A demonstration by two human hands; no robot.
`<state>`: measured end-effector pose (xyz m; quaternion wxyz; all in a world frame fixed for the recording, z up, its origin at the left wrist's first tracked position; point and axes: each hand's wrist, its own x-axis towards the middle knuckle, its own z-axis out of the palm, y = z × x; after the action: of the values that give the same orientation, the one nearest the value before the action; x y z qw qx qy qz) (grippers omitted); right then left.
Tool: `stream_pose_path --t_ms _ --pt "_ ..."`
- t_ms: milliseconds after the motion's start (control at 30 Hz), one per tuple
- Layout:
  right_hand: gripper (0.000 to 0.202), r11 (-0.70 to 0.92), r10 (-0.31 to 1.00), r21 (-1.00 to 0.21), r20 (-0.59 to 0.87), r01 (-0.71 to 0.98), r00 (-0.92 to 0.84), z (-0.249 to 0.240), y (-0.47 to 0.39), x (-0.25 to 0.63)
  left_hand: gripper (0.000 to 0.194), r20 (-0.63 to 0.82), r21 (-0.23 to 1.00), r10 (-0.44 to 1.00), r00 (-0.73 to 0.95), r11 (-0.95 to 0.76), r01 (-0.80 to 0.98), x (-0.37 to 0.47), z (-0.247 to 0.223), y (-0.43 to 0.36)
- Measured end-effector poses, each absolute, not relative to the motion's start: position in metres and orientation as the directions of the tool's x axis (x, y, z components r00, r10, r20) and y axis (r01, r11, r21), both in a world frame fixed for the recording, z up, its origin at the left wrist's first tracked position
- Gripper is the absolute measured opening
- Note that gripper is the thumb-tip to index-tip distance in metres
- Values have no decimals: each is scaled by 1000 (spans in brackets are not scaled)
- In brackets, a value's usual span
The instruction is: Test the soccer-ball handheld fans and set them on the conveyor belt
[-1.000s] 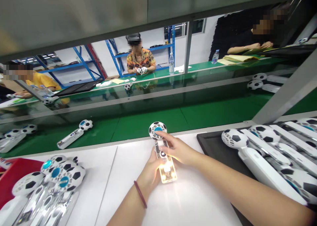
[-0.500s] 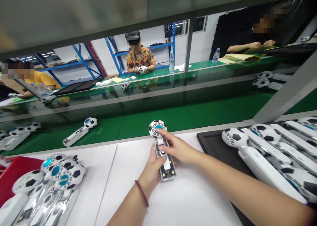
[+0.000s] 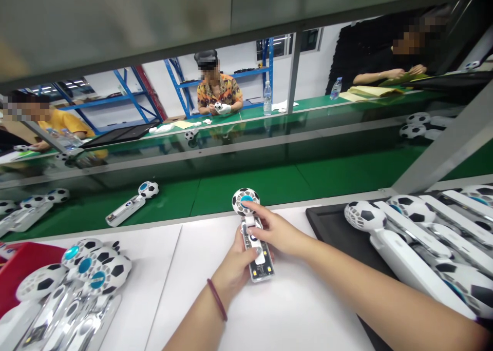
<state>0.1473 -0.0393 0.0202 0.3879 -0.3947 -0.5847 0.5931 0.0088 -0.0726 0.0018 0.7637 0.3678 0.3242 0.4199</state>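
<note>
A handheld fan (image 3: 259, 261) with a round soccer-ball head stands out over the white worktop, its handle showing a dark circuit board through a clear case. My left hand (image 3: 243, 256) is closed round the handle, thumb on the white strip at its front. With my right hand (image 3: 275, 230) I grip the same fan from the right. One finger lies on the blue centre of the ball head, and the thumb is near the top of the handle. The fingers behind the handle are mostly hidden.
Several similar fans (image 3: 111, 274) lie at the left beside a red bin (image 3: 29, 269). A black tray (image 3: 327, 228) at the right holds more. Beyond the worktop runs a green belt (image 3: 246, 179) carrying other fans. Co-workers sit across the line, under a metal overhead frame.
Fans on the near green belt have shifted to the right, and a ball-headed one on the far side has slid slightly left. My hands and the held fan stay nearly still.
</note>
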Motion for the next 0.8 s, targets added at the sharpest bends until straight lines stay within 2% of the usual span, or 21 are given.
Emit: stream_pose_path --t_ms 200,400,667,800 --pt "60 -1 923 -1000 8 -25 -384 19 -40 148 59 -193 820 880 435 388 -420 9 0 -71" --pt "56 -112 899 -993 -85 -37 -429 22 -41 148 58 -195 817 882 430 388 -426 8 2 -71" --pt "55 -59 925 -995 -24 -81 -379 20 -39 148 67 -174 843 881 441 364 -395 8 1 -71" --pt "71 -59 919 -995 -24 -75 -395 21 -41 146 67 -157 832 876 456 366 -416 7 4 -70"
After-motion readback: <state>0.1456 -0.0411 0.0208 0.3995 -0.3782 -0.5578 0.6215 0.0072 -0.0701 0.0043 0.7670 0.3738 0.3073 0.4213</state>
